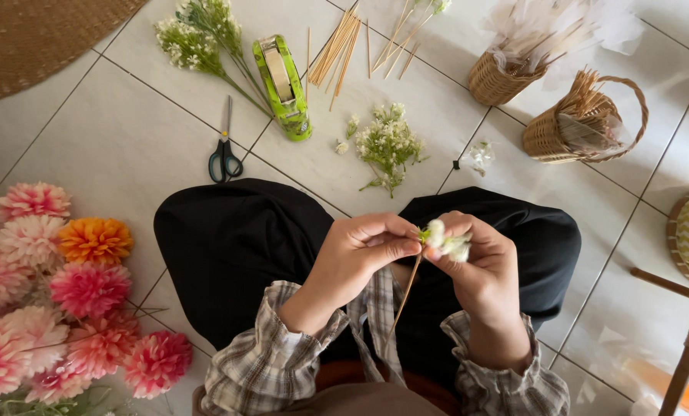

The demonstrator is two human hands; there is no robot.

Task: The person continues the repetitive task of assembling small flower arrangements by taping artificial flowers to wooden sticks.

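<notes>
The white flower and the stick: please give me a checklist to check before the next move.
1. Left hand pinches the stick near its top: ok.
2. Right hand holds the white flower: ok.
3. Flower meets the stick's top: ok.
4. Flower already fixed to the stick: cannot tell.
5. Tape dispenser lies on the floor ahead: ok.
6. Scissors lie closed near the knee: ok.

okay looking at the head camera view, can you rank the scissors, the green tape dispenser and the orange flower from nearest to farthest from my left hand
From the left hand:
1. Scissors, up and to the left on the tile, past the knee.
2. Green tape dispenser, farther up, lying at an angle near the wooden sticks.
3. Orange flower, far left among the pink blooms.
</notes>
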